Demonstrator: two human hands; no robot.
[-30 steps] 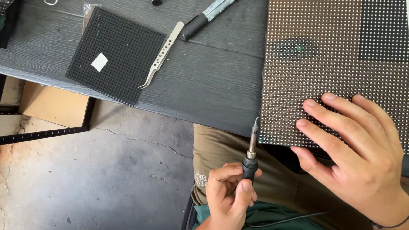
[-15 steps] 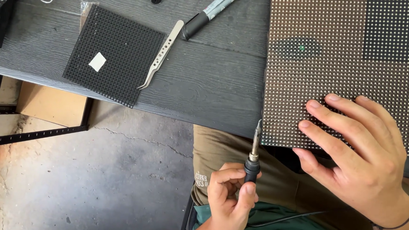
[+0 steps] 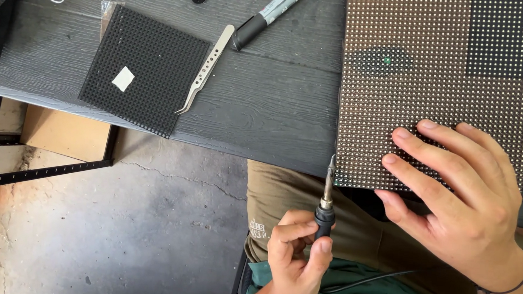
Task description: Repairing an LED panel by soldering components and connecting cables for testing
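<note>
Left hand [image 3: 294, 256] is closed around the black handle of a soldering iron [image 3: 325, 198], pen-style, held below the table edge over the lap. The iron stands nearly upright, its tip right at the lower left corner of the LED panel [image 3: 432, 72]; can't tell if it touches. Open floor to the left of that hand.

Right hand [image 3: 459, 193] lies flat and open on the panel's near edge, fingers spread and pressing down, thumb hooked under the edge. It grips nothing.

The panel overhangs the dark table [image 3: 275, 106] at its near edge. Bare tabletop lies between the panel and the tweezers [image 3: 206, 69]. The tweezers rest half on a small black grid module [image 3: 143, 69], which pokes past the table edge. Farther back lies a marker [image 3: 268, 16], well apart from both hands.
</note>
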